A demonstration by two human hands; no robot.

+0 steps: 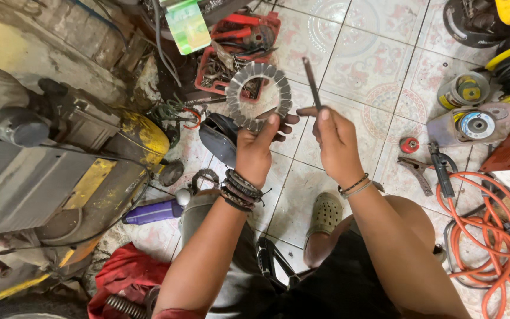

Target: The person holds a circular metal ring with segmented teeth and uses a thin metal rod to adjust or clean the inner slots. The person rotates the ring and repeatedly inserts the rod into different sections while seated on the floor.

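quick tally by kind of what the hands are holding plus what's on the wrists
Toothed metal ring, in the left hand: 1
Thin dark rod, in the right hand: 1
Wrists with stacked bracelets, left and right: 2
Total: 4

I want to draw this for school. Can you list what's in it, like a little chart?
Place: patterned tile floor, seen from above
Left hand: holds a toothed metal ring
Right hand: holds a thin dark rod, pointing up
Wrists: bracelets on both
Left side: worn grey and yellow machine
Right side: orange cable, pliers
Top: red tray of tools
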